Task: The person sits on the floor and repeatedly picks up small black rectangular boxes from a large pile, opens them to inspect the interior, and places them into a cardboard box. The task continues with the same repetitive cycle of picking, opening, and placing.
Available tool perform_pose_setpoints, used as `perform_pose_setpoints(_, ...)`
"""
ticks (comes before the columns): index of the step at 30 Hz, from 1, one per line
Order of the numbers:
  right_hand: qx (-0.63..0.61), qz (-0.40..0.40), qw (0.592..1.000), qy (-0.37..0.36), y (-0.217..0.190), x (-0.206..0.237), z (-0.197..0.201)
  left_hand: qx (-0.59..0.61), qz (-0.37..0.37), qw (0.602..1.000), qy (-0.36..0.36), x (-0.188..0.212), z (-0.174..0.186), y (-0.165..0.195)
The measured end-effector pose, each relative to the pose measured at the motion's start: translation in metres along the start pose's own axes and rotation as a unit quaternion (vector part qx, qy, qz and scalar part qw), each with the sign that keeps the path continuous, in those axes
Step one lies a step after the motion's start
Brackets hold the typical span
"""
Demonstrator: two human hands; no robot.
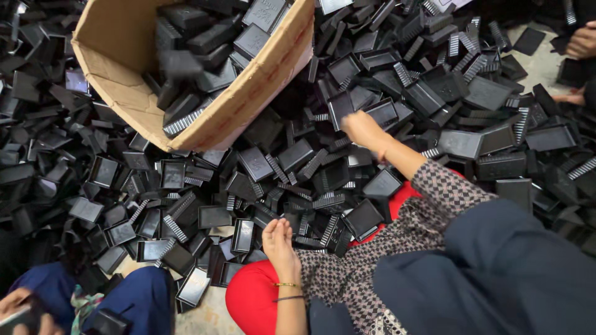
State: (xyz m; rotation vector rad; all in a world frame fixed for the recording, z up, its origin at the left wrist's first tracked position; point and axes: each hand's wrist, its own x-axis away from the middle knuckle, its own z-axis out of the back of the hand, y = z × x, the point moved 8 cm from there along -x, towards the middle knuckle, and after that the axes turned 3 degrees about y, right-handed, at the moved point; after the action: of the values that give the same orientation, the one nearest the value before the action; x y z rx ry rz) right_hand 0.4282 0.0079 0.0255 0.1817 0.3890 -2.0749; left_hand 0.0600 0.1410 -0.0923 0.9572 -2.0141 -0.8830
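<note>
Fig.: my right hand (362, 128) pinches one black plastic tray (340, 109) w/ a narrow grip atop the floor pile, left hand (277, 239) open, empty nr my lap; I'd lift clear, then toss into the cardboard box (118, 93).

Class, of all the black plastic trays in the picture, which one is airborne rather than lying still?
The blurred tray above the cardboard box, upper left. Motion blur sets it apart; the trays below it in the box and on the floor look sharp.

A pale concrete floor (211, 319) is seen in bare patches below and to the right of a tilted cardboard box (118, 68).
</note>
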Motion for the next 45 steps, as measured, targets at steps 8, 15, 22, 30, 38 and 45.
perform_pose_setpoints(8, 0.169, -0.035, 0.981, -0.093, 0.064, 0.005, -0.079, -0.045, 0.043, 0.992, -0.105, 0.009, -0.043, -0.037)
perform_pose_setpoints(15, -0.031, 0.020, 0.984, 0.174, -0.007, 0.065, 0.059, -0.121, 0.018, 0.983, -0.137, 0.013, -0.060, -0.026)
perform_pose_setpoints(22, -0.448, 0.142, 0.855, -0.219, -0.149, 0.135, 0.079, -0.223, -0.051, 0.818, -0.528, 0.059, -0.150, 0.023)
perform_pose_setpoints(30, -0.294, -0.053, 0.934, 0.193, -0.002, -0.012, 0.060, 0.066, 0.215, 0.947, -0.229, 0.038, -0.105, -0.013)
perform_pose_setpoints(38, 0.042, -0.246, 0.968, 0.014, 0.126, -0.145, -0.062, 0.140, 0.188, 0.971, -0.046, -0.006, -0.012, 0.005)
perform_pose_setpoints(45, 0.089, -0.153, 0.979, -0.105, 0.078, -0.086, -0.052, 0.091, 0.248, 0.960, -0.087, -0.008, -0.057, -0.036)
